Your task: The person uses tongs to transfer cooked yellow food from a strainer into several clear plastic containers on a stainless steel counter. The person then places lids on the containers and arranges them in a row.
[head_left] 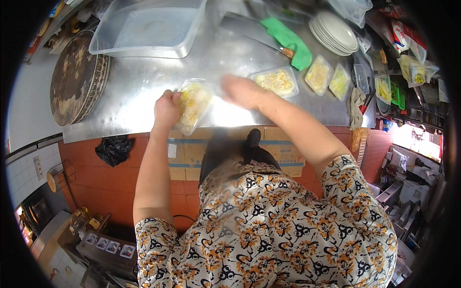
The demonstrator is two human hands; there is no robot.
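Note:
My left hand (168,109) grips the left side of a clear plastic food box (194,104). Pale and yellow chopped food, perhaps cabbage, fills this box, which is tilted at the front edge of the steel table (144,75). Blurred by motion, my right hand (239,90) hovers over the tabletop to the right of the held box; its fingers are not clear enough to tell whether they pinch anything. Just beyond that hand sits a second filled box (277,82). Two more, a third box (319,75) and a fourth box (339,82), stand farther right.
A cleaver with a wooden handle (287,52) lies at the back, partly under a green cloth (288,39). White plates (335,32) are stacked to its right. At the left are a large clear plastic tub (151,32) and a round wooden chopping block (77,79). Flattened cardboard (230,169) covers the floor.

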